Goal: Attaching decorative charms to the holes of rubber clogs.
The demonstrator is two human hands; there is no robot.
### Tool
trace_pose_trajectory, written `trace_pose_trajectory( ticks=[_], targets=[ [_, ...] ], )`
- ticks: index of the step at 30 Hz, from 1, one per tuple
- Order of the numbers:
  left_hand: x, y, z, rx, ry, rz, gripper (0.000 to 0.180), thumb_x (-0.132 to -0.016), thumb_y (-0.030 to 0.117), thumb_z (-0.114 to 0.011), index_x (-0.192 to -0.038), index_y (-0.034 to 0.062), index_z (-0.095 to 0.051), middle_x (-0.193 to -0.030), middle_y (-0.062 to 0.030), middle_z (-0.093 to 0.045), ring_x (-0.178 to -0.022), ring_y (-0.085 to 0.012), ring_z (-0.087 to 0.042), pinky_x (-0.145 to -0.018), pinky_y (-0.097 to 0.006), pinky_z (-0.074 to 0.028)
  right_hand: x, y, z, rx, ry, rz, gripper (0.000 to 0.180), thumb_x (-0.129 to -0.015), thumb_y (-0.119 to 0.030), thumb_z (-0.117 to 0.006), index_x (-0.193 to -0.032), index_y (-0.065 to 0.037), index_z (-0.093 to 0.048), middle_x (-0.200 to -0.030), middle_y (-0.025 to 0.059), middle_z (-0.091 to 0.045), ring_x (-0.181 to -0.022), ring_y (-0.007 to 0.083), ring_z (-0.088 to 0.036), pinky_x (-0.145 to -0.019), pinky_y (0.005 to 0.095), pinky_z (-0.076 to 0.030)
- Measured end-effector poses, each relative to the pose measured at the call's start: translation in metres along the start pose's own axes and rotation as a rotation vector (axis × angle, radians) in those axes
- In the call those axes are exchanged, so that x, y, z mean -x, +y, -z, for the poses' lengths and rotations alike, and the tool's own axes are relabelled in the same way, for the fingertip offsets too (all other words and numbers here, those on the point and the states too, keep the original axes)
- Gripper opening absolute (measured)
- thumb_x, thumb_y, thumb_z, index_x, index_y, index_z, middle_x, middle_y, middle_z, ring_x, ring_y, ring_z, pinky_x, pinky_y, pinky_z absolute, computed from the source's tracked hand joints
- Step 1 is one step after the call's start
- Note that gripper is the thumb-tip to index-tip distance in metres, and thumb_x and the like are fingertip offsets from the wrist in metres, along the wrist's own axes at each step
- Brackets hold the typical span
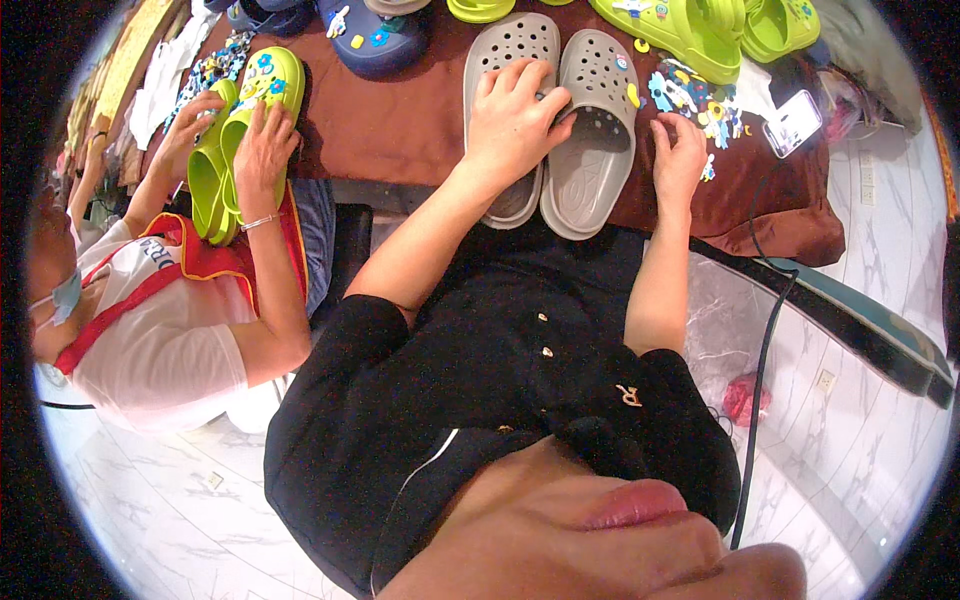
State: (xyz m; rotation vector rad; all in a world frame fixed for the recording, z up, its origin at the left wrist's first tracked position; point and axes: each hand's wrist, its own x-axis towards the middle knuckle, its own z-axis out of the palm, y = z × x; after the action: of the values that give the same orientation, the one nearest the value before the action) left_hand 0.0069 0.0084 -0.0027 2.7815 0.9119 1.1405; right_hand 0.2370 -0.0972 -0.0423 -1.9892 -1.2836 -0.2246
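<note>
A pair of grey clogs lies side by side on the brown cloth in front of me, toes pointing away. My left hand [515, 125] is laid over the upper of the left grey clog [515, 40], its fingers curled on the holes and the thumb reaching toward the other clog. On the right grey clog [592, 170] a small round charm [622, 62] sits near the toe's outer side. Beside a loose pile of colourful shoe charms [700, 100], my right hand [680, 150] has its thumb and fingers slightly apart, nothing visible between them.
A co-worker at my left holds a pair of lime-green clogs [270, 95] decorated with charms. Blue clogs [375, 40] and more green clogs [690, 30] stand along the far side. A phone [793, 124] lies right of the charms; a black cable [765, 350] hangs at the right.
</note>
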Motion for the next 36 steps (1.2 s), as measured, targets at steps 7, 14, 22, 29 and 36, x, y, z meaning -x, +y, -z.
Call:
trace_pose_trajectory(
  ticks=[7,14,22,29,36],
  targets=[
    [0.002,0.001,-0.002,-0.006,-0.001,0.006,0.025,-0.07,0.03,-0.078,-0.09,0.0184,-0.068,-0.112,-0.0026,-0.061,-0.111,-0.0243,-0.057,-0.088,-0.041,-0.043,-0.005,-0.004,0.0,-0.067,0.052,-0.048,0.016,-0.084,-0.015,-0.073,-0.096,-0.005,-0.071,-0.088,0.0132,-0.067,-0.08,0.0269,-0.062,-0.075,0.0374,-0.05],
    [0.004,0.0,-0.004,0.002,0.03,-0.001,0.027,-0.068,0.03,-0.078,-0.09,0.0182,-0.066,-0.112,-0.0032,-0.06,-0.11,-0.0244,-0.057,-0.088,-0.042,-0.044,-0.021,-0.009,-0.006,-0.16,0.06,-0.062,0.017,-0.086,-0.015,-0.071,-0.099,-0.005,-0.072,-0.087,0.0126,-0.068,-0.081,0.0271,-0.064,-0.078,0.0358,-0.05],
    [0.004,0.001,-0.009,0.01,0.064,-0.009,0.029,-0.067,0.031,-0.078,-0.09,0.0174,-0.065,-0.113,-0.0045,-0.061,-0.111,-0.0253,-0.057,-0.087,-0.043,-0.044,-0.064,-0.018,-0.01,-0.548,-0.042,-0.133,0.015,-0.087,-0.011,-0.07,-0.097,0.0,-0.071,-0.091,0.0065,-0.072,-0.087,0.0136,-0.063,-0.083,0.0278,-0.048],
    [0.005,0.003,-0.009,0.028,0.069,-0.008,0.027,-0.066,0.031,-0.079,-0.086,0.0177,-0.066,-0.113,-0.0043,-0.06,-0.11,-0.025,-0.057,-0.084,-0.042,-0.045,-0.096,-0.021,-0.044,-0.699,-0.301,-0.19,0.017,-0.082,-0.009,-0.073,-0.096,0.0,-0.073,-0.086,0.0031,-0.071,-0.077,0.0098,-0.061,-0.072,0.0244,-0.049],
    [0.008,0.003,-0.014,0.045,0.093,-0.018,0.029,-0.066,0.031,-0.079,-0.087,0.0179,-0.065,-0.111,-0.0046,-0.059,-0.11,-0.025,-0.057,-0.083,-0.041,-0.045,-0.104,-0.027,-0.06,-0.553,-0.382,-0.039,0.017,-0.08,-0.012,-0.075,-0.094,-0.002,-0.074,-0.088,0.0052,-0.07,-0.078,0.0129,-0.063,-0.075,0.0279,-0.05]
  ],
)
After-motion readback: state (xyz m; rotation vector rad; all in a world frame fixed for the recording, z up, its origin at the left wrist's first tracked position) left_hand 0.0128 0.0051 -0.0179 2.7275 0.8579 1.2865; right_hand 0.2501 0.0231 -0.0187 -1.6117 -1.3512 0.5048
